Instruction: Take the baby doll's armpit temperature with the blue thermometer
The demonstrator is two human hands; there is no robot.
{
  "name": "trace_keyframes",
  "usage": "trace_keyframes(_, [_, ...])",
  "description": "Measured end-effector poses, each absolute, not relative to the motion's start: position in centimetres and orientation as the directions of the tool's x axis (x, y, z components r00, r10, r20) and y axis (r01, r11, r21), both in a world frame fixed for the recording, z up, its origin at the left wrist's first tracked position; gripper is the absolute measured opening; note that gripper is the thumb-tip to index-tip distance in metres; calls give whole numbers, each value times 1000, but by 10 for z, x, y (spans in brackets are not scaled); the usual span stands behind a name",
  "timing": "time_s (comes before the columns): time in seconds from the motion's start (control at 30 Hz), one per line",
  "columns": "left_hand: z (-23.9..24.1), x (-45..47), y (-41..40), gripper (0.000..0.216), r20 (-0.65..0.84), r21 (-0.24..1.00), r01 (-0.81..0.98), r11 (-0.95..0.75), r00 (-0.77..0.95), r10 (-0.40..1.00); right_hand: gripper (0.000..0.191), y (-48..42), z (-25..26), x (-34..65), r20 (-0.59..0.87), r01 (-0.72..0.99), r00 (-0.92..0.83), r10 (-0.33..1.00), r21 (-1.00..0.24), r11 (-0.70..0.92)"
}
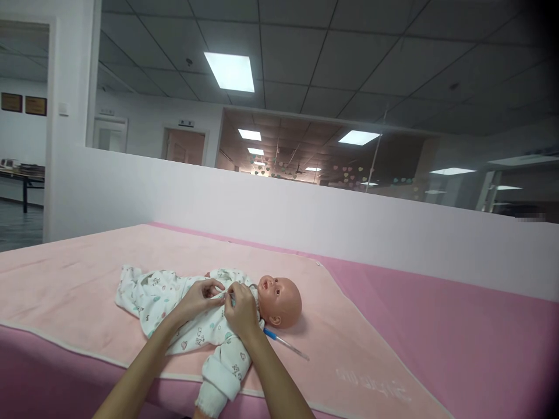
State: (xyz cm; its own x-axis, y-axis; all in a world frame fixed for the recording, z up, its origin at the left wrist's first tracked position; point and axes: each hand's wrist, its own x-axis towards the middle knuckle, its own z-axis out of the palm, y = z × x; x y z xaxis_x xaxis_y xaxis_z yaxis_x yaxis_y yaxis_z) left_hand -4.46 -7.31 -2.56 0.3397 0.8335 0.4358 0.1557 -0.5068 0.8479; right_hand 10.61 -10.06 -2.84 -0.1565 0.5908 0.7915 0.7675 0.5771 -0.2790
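A baby doll [282, 299] lies on its back, its bald head to the right. It wears a white romper [161, 299] printed with small animals and green spots. My left hand [201, 299] is at the front of the romper, thumb and fingers closed on the fabric at the chest. Right beside it, close to the doll's neck, my right hand [241, 308] pinches the same front edge. The fingertips of both hands nearly meet, and they hide the exact spot they grip. One sleeved arm of the doll hangs toward the near edge.
A pen with a blue cap [286, 343] lies next to the doll's head. Beneath is a peach mat [340, 331] over a pink surface [419, 302]. Behind rises a low white wall [279, 215] topped with glass, and a doorway stands at the left.
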Motion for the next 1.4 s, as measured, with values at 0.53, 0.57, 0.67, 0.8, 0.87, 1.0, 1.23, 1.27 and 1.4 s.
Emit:
trace_keyframes(0.53, [-14, -53, -82, 31, 298, 936, 18, -352, 495, 816, 12, -97, -33, 106, 808, 781, -175, 563, -235, 579])
trace_keyframes(0.57, [-14, -53, -82, 31, 294, 934, 37, -354, 484, 824, 12, -97, -32, 106, 808, 782, -174, 563, -234, 578])
trace_keyframes(0.67, [-15, -51, -80, 31, 298, 927, 73, -369, 455, 839, 10, -98, -32, 106, 808, 782, -170, 565, -238, 576])
trace_keyframes(0.8, [-17, -48, -80, 26, 324, 916, 66, -395, 460, 827, 9, -99, -32, 105, 815, 788, -145, 561, -248, 563])
trace_keyframes(0.87, [-17, -48, -81, 23, 333, 915, 54, -400, 458, 824, 9, -98, -32, 105, 825, 798, -121, 553, -250, 549])
trace_keyframes(1.0, [-18, -48, -81, 22, 358, 900, 68, -431, 450, 818, 12, -96, -33, 105, 845, 822, -48, 533, -270, 501])
trace_keyframes(1.23, [-18, -43, -76, 28, 327, 822, 280, -495, 479, 814, 15, -92, -34, 107, 832, 805, 33, 554, -350, 479])
trace_keyframes(1.27, [-18, -43, -76, 27, 319, 816, 296, -496, 486, 814, 16, -92, -34, 107, 830, 798, 42, 557, -363, 481])
trace_keyframes(1.4, [-16, -44, -79, 24, 328, 785, 310, -536, 526, 785, 23, -92, -34, 108, 823, 760, 79, 562, -415, 501])
